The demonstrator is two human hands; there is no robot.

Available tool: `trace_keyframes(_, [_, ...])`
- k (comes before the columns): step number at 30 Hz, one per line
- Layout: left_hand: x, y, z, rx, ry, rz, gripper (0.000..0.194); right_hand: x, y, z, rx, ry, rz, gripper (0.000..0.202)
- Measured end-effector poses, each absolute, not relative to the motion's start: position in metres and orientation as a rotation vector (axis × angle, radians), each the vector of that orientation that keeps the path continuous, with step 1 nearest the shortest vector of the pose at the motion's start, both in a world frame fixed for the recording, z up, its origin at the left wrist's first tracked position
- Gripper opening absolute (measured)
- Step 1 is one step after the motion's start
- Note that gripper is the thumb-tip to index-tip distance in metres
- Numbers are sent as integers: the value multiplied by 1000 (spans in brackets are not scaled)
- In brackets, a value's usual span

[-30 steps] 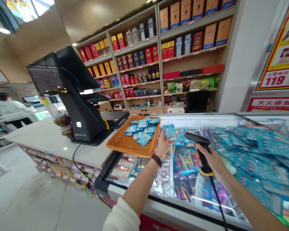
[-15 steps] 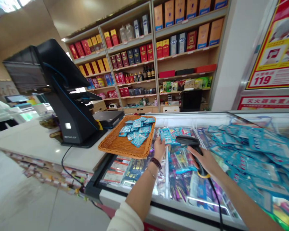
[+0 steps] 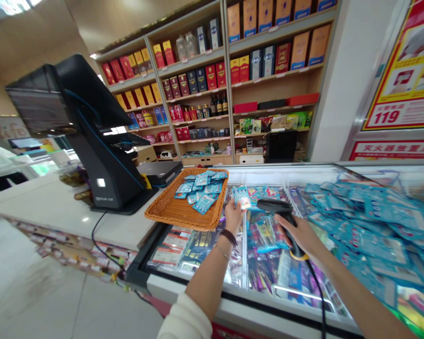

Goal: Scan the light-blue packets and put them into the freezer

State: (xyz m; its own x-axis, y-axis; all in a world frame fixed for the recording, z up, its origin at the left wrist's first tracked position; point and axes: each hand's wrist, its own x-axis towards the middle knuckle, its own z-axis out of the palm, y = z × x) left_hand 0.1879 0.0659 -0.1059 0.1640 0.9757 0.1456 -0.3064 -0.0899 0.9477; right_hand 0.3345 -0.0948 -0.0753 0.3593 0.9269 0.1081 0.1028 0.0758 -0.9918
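Observation:
My left hand (image 3: 234,215), with a beaded bracelet at the wrist, pinches a small blue packet (image 3: 241,197) over the glass-sided freezer. Just right of it, my right hand (image 3: 296,231) is wrapped round the handle of a black barcode scanner (image 3: 275,205), whose head points left toward the packet. The scanner and packet are apart. An orange wicker basket (image 3: 166,209) lies left of my left hand, with several blue packets (image 3: 202,188) in its right part. More blue packets (image 3: 367,226) are heaped in the freezer on the right.
A black checkout terminal (image 3: 106,165) stands on the white counter (image 3: 67,226) at the left. The freezer's front edge (image 3: 254,313) runs below my forearms. The scanner's cord (image 3: 320,292) hangs down in front. Stocked shelves (image 3: 198,96) line the back wall.
The packet in my left hand has tilted a little and now catches a bright light from the scanner side. Both hands keep nearly the same places.

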Motion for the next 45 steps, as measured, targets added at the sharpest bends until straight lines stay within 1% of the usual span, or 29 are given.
trace_keyframes(8, [188, 66, -107, 1160, 779, 1278, 24, 336, -92, -80, -1312, -998, 829, 55])
trace_keyframes(15, [204, 63, -105, 1368, 865, 1230, 10, 363, -107, -63, -1290, -846, 785, 50])
trace_keyframes(18, [228, 55, -101, 1441, 844, 1147, 8, 390, -128, -50, -1313, -745, 694, 49])
trace_keyframes(23, [292, 29, -91, 1626, 773, 932, 20, 436, -176, -31, -1344, -591, 546, 51])
trace_keyframes(26, [335, 9, -84, 1718, 694, 873, 24, 458, -205, -24, -1383, -532, 464, 51])
trace_keyframes(28, [361, -6, -80, 1757, 613, 834, 21, 468, -223, -23, -1413, -508, 421, 50])
trace_keyframes(30, [381, -21, -77, 1835, 489, 748, 14, 477, -239, -23, -1439, -477, 379, 49])
trace_keyframes(32, [392, -34, -75, 1979, 387, 656, 13, 483, -250, -24, -1455, -452, 333, 49])
trace_keyframes(34, [394, -44, -72, 2106, 357, 627, 13, 488, -256, -23, -1463, -445, 303, 49])
trace_keyframes(37, [384, -52, -63, 2307, 410, 699, 14, 489, -257, -20, -1470, -455, 296, 49])
trace_keyframes(40, [364, -47, -47, 2529, 454, 765, 10, 483, -249, -15, -1449, -484, 320, 48])
trace_keyframes(45, [306, -7, -18, 2612, 634, 815, 22, 465, -219, -9, -1394, -542, 377, 47])
